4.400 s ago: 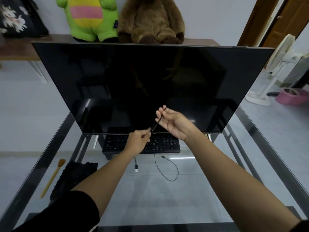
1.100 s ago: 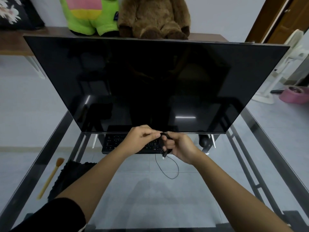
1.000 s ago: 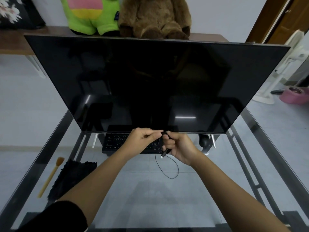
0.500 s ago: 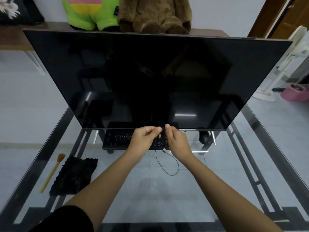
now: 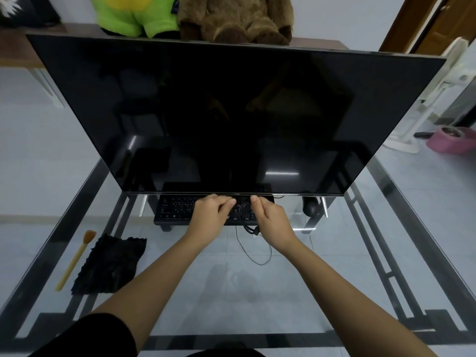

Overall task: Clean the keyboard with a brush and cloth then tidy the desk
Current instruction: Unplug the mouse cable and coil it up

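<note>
A brush point(image 5: 75, 261) with a pale wooden handle lay at the left of the glass desk point(image 5: 340, 284), bristles pointing away from the person. Just beside it, on its right, lay a crumpled black cloth point(image 5: 108, 265). Further back, a black keyboard point(image 5: 175, 208) sat under the lower edge of a large dark monitor point(image 5: 206, 112). The left hand point(image 5: 211, 215) hovered over the keyboard's middle with its fingers curled toward the right hand; whether they pinched anything could not be told. The right hand point(image 5: 270, 220) gripped a small coil of black cable point(image 5: 244, 213) over the keyboard's right end, thumb pointing up. A plug end hung below the coil, and a thin loop of the cable trailed on the glass. To the right, a black mouse point(image 5: 310, 207) sat near the monitor's foot, well apart from the hands.
</note>
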